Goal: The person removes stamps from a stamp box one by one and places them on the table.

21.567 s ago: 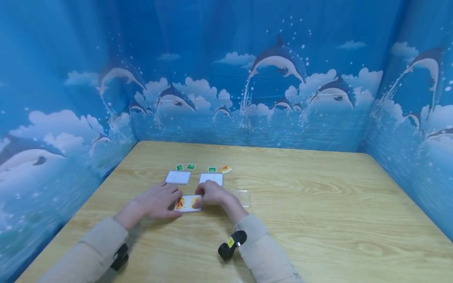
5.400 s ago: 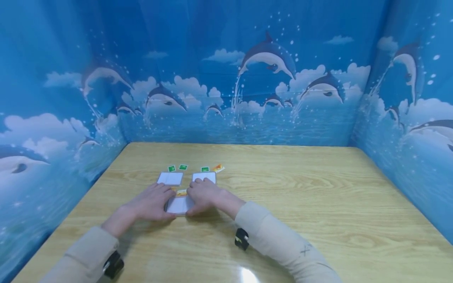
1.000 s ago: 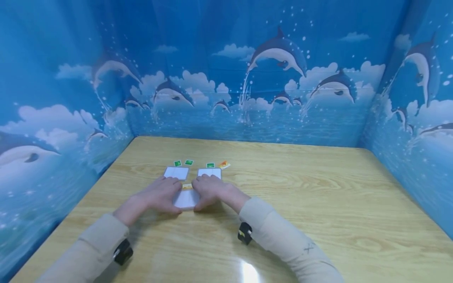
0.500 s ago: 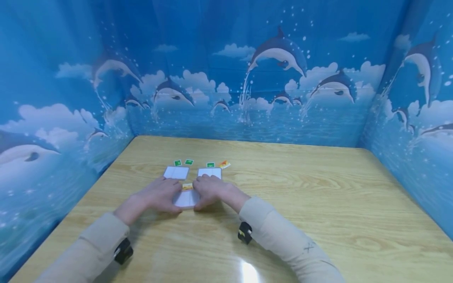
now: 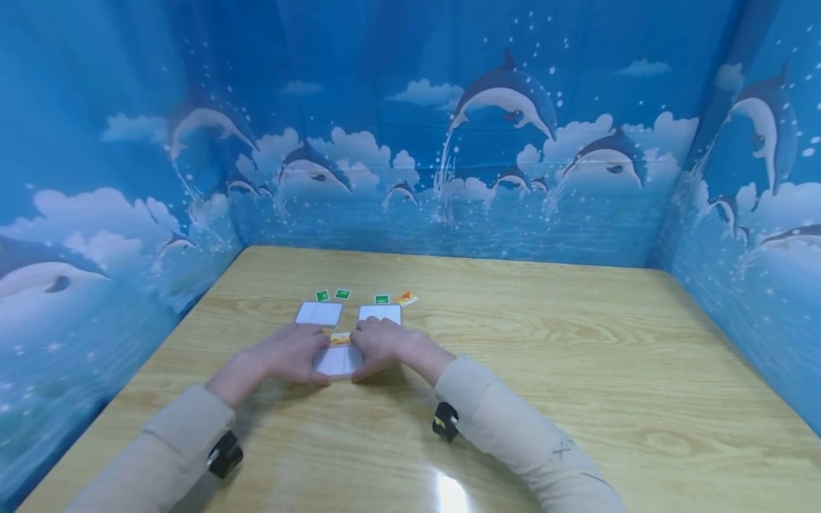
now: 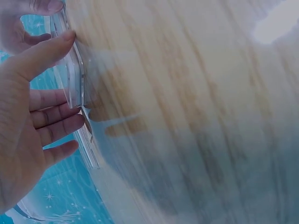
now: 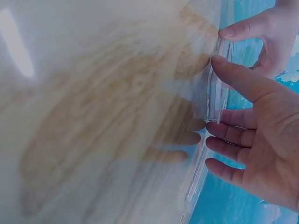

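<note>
A flat, clear-edged plastic case (image 5: 338, 362) with a whitish top lies on the table between the two hands. My left hand (image 5: 291, 354) holds its left side, and my right hand (image 5: 383, 344) holds its right side. Both wrist views show the thumbs on the near edge of the case (image 6: 74, 79), with fingertips at its farther side. Just beyond the case lies a small orange picture card (image 5: 341, 338). A second orange piece beside it is mostly covered by the left fingers.
Two similar whitish cases stand farther back, a left one (image 5: 319, 313) and a right one (image 5: 380, 313). Behind the left are two green cards (image 5: 343, 293); behind the right, a green card (image 5: 382, 299) and an orange card (image 5: 406, 298). Dolphin-print curtains (image 5: 410, 192) border the wooden table (image 5: 545, 370).
Much earlier, the orange pictures lay on the near case and a clear cover lay at its right; now they lie beyond it and that cover is gone there. Over the last second, the hands barely move.
</note>
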Tool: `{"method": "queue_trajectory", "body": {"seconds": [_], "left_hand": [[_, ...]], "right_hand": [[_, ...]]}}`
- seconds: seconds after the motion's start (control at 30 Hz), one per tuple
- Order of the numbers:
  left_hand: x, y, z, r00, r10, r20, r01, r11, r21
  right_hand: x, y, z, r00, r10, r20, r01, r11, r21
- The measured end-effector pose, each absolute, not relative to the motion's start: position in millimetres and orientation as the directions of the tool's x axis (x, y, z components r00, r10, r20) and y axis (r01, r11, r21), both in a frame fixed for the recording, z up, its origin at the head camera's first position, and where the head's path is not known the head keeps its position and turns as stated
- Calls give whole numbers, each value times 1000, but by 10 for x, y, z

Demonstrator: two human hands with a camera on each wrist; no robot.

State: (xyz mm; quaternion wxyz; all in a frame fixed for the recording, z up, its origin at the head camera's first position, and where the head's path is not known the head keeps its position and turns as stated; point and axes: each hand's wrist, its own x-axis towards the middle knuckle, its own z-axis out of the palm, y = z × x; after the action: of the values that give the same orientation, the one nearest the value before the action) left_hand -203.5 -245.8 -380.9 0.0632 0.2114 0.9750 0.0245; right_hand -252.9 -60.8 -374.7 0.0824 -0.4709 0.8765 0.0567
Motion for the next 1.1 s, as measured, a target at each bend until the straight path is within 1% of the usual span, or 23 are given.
{"method": "queue_trajectory", "body": {"seconds": [0.4, 0.6, 0.8, 1.1], "left_hand": [[-1996, -2469, -3801, -898, 427, -108, 421, 904, 73], [-1990, -2528, -3806, -891, 445, -83, 441, 895, 66], [-1984, -2586, -3826, -893, 445, -62, 443, 895, 51], [-1995, -2554, -3806, -903, 419, -100, 416, 908, 47]], "right_hand": [[-2527, -588, -3751, -534, -821, -201, -838, 546, -2], [-2556, -563, -3751, -542, -816, -201, -833, 553, 2], [-2589, -533, -3769, -554, -808, -200, -821, 570, -30], [-2583, -497, -3746, -552, -811, -191, -823, 567, -29]]}}
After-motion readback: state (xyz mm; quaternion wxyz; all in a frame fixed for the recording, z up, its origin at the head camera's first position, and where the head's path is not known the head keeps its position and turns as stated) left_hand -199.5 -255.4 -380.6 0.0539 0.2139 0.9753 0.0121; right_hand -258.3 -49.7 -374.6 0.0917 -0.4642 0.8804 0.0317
